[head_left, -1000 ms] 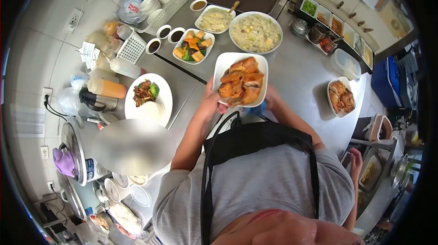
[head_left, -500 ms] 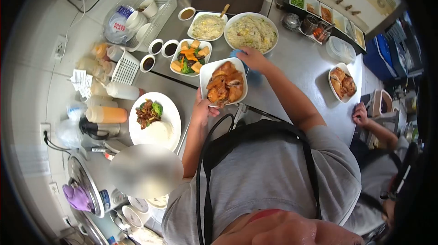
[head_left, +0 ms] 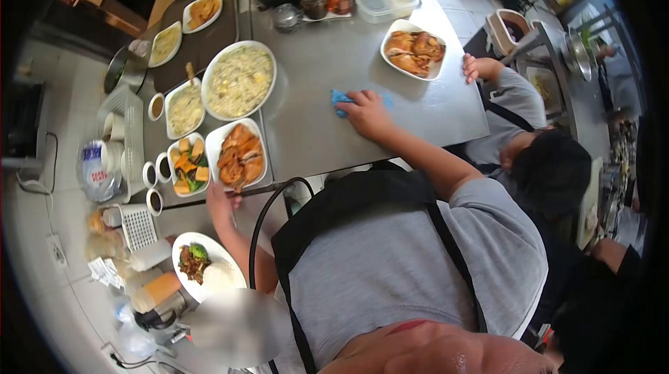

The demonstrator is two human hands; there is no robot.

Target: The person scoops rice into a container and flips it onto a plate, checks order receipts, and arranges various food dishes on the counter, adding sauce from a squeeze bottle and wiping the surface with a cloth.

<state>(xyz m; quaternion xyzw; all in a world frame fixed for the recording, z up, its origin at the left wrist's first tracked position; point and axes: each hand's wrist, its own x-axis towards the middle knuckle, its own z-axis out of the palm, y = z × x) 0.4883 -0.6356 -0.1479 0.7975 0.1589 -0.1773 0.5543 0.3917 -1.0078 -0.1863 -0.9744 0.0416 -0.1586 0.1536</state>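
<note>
A white dish of browned chicken pieces (head_left: 240, 156) sits at the near edge of the steel counter, beside a dish of tofu and vegetables (head_left: 188, 166). My left hand (head_left: 221, 201) is at the chicken dish's near-left corner, thumb along its side and fingers bent by the lower rim. Over to the right, my right hand (head_left: 367, 116) presses a crumpled blue cloth (head_left: 341, 102) onto the counter. Part of the cloth shows beyond the fingers. A second dish of chicken (head_left: 414, 51) stands farther right.
A large bowl of fried rice (head_left: 239, 80) and a smaller rice dish (head_left: 185, 109) stand behind the chicken. Sauce cups (head_left: 155, 201) and an oval plate of rice and meat (head_left: 221, 273) lie left. A co-worker's hand (head_left: 481, 67) rests at the counter's right edge.
My left hand has brought the chicken dish down beside the tofu dish. My right hand has moved right across the counter with the blue cloth. The head view has turned right.
</note>
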